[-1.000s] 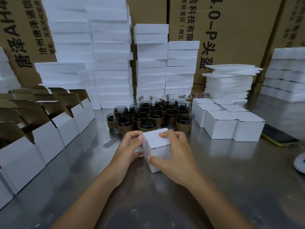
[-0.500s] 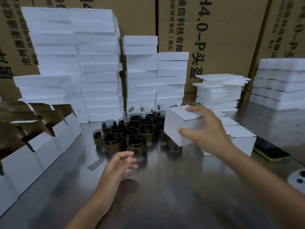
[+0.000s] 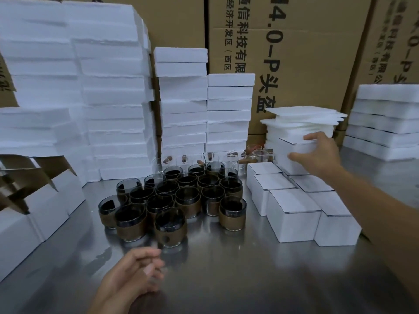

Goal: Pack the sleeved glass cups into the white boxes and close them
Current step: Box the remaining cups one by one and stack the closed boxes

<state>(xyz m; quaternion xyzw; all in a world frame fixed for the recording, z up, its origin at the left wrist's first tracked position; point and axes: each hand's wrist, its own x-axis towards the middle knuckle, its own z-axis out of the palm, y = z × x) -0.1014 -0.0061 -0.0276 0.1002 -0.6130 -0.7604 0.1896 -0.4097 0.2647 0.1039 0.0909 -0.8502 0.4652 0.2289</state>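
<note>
My right hand (image 3: 317, 155) grips a closed white box (image 3: 292, 155) from its right side and holds it on top of the group of closed white boxes (image 3: 292, 214) at the right. Several dark glass cups with brown sleeves (image 3: 176, 200) stand clustered in the middle of the steel table (image 3: 226, 279). Just in front of the nearest cup, my left hand (image 3: 136, 270) hovers low over the table with loosely curled fingers and holds nothing. Open white boxes with brown flaps (image 3: 34, 200) line the left side.
Tall stacks of white foam slabs (image 3: 108, 98) stand behind the cups and at the left. Thin foam sheets (image 3: 301, 121) and more foam (image 3: 385, 121) sit at the right. Clear unsleeved glasses (image 3: 226, 157) stand behind the cups. Brown cartons (image 3: 306, 53) form the back wall.
My right hand carried the closed box from the table's front, up and right onto the group of closed boxes. My left hand let go of it and drew back toward me.
</note>
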